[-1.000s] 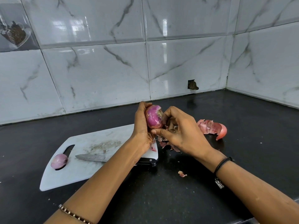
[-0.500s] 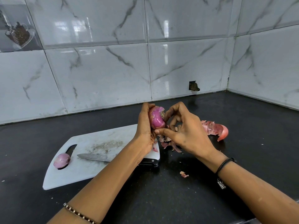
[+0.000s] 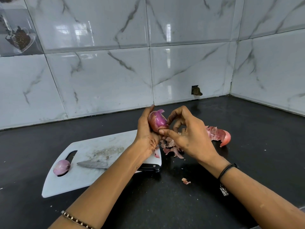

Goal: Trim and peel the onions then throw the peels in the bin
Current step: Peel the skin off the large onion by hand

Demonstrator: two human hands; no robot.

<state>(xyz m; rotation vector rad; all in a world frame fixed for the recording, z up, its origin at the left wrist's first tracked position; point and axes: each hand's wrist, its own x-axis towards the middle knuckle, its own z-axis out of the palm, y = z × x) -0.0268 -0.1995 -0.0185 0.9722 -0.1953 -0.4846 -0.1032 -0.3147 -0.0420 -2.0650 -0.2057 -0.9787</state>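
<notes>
**A:** Lower left of the frame: why does that peeled onion [image 3: 61, 167] sit in the handle slot of the cutting board [image 3: 92, 180]?

**B:** I judge the slot keeps it from rolling, and it looks finished. The knife [image 3: 92, 164] lies flat on the board just right of it, tip toward it. It's set down, I'd say, because peeling takes both hands.

**A:** And at centre?

**B:** The left hand [image 3: 146, 131] curls its fingers round the second onion [image 3: 156, 120], raised above the board's right end with its side turned to the other hand. A flap of skin curls off its top.

**A:** The right hand [image 3: 189, 138]?

**B:** It pinches the onion's lower side between thumb and bent forefinger, probably to catch the skin's edge. The other fingers are loosely curled and hold nothing.

**A:** The peels?

**B:** A pile of peels [image 3: 171, 146] lies on the counter [image 3: 247, 162] beneath the hands, with a bigger peel [image 3: 217, 133] right of centre. One scrap [image 3: 185, 181] lies lower in the frame. No bin shows, so none are thrown away yet.
</notes>
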